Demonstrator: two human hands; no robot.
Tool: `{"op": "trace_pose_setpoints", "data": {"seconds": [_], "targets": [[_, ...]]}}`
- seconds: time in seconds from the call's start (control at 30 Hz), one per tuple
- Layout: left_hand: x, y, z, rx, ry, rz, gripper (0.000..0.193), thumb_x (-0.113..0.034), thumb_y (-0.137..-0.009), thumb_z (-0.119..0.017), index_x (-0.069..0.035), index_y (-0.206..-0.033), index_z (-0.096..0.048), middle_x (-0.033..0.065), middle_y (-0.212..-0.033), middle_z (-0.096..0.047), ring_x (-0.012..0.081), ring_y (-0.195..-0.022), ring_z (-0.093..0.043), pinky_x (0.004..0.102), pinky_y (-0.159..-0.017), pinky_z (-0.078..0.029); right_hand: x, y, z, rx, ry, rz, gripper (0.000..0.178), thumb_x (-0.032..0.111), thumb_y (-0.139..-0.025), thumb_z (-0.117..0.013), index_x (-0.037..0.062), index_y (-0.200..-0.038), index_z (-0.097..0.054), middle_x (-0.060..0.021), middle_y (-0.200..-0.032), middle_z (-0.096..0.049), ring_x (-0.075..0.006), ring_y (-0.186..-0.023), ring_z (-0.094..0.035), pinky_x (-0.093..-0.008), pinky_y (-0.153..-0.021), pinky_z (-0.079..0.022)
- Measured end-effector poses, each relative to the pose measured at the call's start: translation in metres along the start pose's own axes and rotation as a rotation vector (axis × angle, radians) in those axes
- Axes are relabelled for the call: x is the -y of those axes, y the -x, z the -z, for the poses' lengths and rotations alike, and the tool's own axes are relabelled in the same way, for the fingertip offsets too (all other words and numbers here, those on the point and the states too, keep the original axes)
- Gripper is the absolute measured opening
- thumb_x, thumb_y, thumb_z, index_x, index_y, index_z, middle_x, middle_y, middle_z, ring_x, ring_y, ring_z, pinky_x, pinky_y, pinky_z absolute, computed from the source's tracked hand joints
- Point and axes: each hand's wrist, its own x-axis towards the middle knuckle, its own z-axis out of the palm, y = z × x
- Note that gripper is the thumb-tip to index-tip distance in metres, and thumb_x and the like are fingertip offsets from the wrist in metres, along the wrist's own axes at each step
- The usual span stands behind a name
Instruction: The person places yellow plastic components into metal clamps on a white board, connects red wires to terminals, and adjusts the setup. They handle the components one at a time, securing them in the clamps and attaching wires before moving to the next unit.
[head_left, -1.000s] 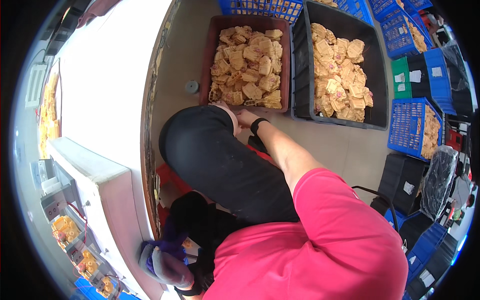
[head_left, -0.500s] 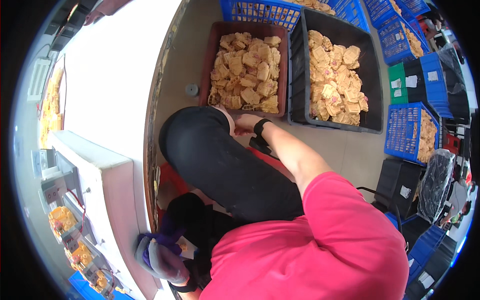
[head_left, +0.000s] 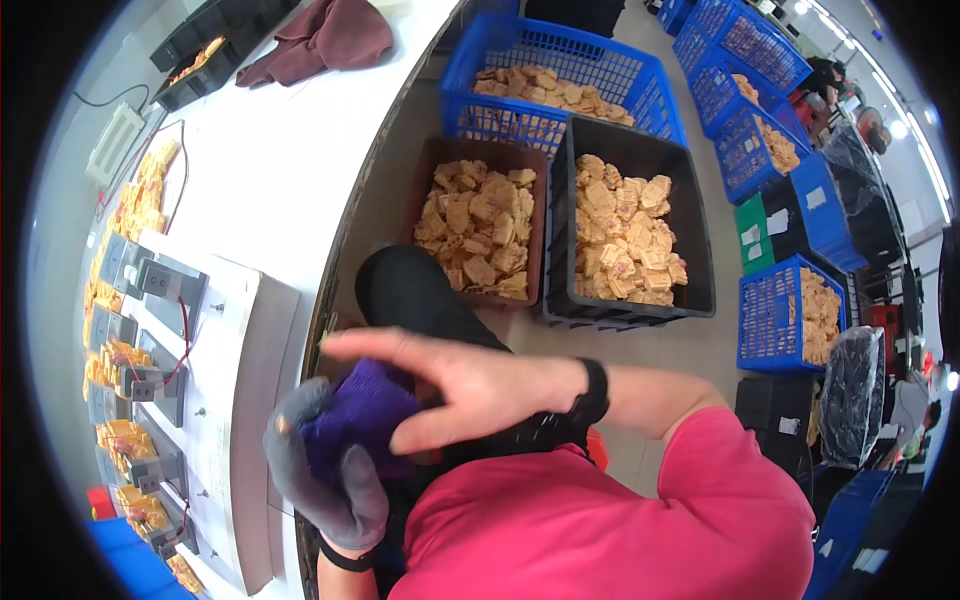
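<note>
My left hand [head_left: 318,497] wears a grey glove and has its fingers curled round a bunched purple cloth [head_left: 358,420], close to the table's edge. My right hand [head_left: 482,388] is bare, with a black band at the wrist. Its fingers are stretched out and the thumb stands apart, over the right side of the purple cloth. Whether they touch it I cannot tell. My black-trousered leg [head_left: 415,290] is beneath the hands, near a brown bin [head_left: 537,235] filled with tan plastic parts [head_left: 485,225].
At left is the white table [head_left: 330,130], bearing a maroon cloth [head_left: 330,38] and a white fixture [head_left: 225,400] with grey blocks, red wires and yellow parts. A black bin [head_left: 695,240] and blue crate [head_left: 640,75] hold more parts. Stacked crates [head_left: 770,330] line the right.
My right hand has come back from beside the brown bin to the purple cloth, its fingers now spread. My left hand has risen slightly with the cloth. The view has shifted, showing more of the table.
</note>
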Motion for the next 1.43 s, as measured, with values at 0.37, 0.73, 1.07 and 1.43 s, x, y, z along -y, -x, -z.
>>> {"op": "trace_pose_setpoints", "data": {"seconds": [0.37,0.73,1.07,1.43], "targets": [[0.003,0.003,0.021,0.109,-0.379,0.145,0.048,-0.007,-0.080,-0.067,-0.005,-0.127,-0.058,0.0188,-0.128,-0.054,0.0386,-0.119,-0.051,0.0455,-0.102,-0.040,0.006,-0.040,0.017,-0.442,0.063,0.146,0.023,0.017,-0.100,-0.055,0.0045,-0.120,-0.058,0.0000,-0.109,-0.062,-0.0062,-0.099,-0.056,-0.0235,-0.088,-0.047],[0.034,0.023,0.040,0.299,-0.721,0.172,0.041,-0.010,-0.080,-0.062,-0.012,-0.121,-0.062,0.0118,-0.124,-0.060,0.0346,-0.114,-0.057,0.0434,-0.096,-0.045,0.063,-0.177,0.122,-0.502,0.973,0.429,0.060,0.036,-0.091,-0.065,0.0014,-0.137,-0.046,-0.0213,-0.127,-0.055,-0.0301,-0.119,-0.053,-0.0382,-0.098,-0.045],[0.023,0.053,0.070,0.514,-0.736,0.247,0.035,-0.010,-0.084,-0.060,-0.013,-0.118,-0.067,0.0125,-0.124,-0.062,0.0385,-0.110,-0.060,0.0472,-0.094,-0.048,-0.086,-0.084,0.247,-0.798,0.719,-0.146,0.042,0.041,-0.094,-0.058,0.0023,-0.081,-0.070,-0.0066,-0.074,-0.069,-0.0155,-0.072,-0.064,-0.0293,-0.071,-0.049],[0.027,0.052,0.066,0.399,-0.826,0.066,0.025,-0.010,-0.098,-0.048,0.002,-0.111,-0.066,0.0198,-0.103,-0.069,0.0380,-0.092,-0.068,0.0473,-0.080,-0.057,-0.189,-0.228,0.326,0.300,1.250,-0.891,0.049,0.042,-0.086,-0.061,0.0142,-0.126,-0.062,-0.0101,-0.125,-0.063,-0.0235,-0.112,-0.061,-0.0380,-0.093,-0.046]]}}
